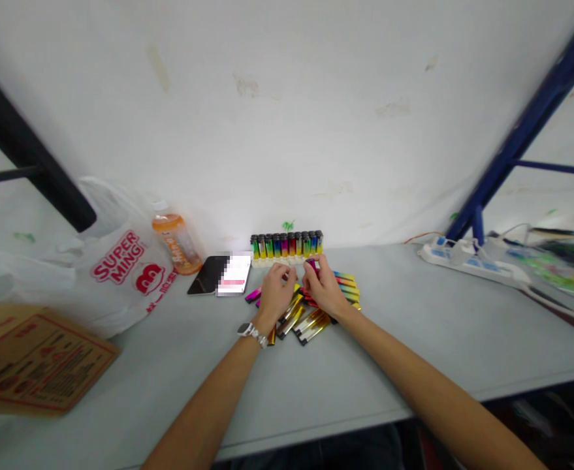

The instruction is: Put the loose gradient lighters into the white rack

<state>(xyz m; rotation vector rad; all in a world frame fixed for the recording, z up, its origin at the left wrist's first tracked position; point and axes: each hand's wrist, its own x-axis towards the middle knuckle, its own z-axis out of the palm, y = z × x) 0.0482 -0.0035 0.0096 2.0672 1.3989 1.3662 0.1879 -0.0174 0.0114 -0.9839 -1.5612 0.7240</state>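
Shiny coloured lighters (291,320) lie in a loose heap on the grey table, under and around both hands. Behind them, several lighters stand upright side by side in a pale rack (262,263), their black tops level. My right hand (322,285) pinches a purple lighter (311,263) just in front of the rack's right half. Over the left of the heap, my left hand (277,288) has its fingers curled together; what is in them, if anything, is hidden. A metal-banded watch (252,333) is on my left wrist.
Left of the rack are a phone (208,275), an orange drink bottle (176,241), a white plastic bag (115,274) and a cardboard box (46,359). A white power strip (473,262) with cables lies at the right, near a blue metal post (522,117). A white wall stands behind.
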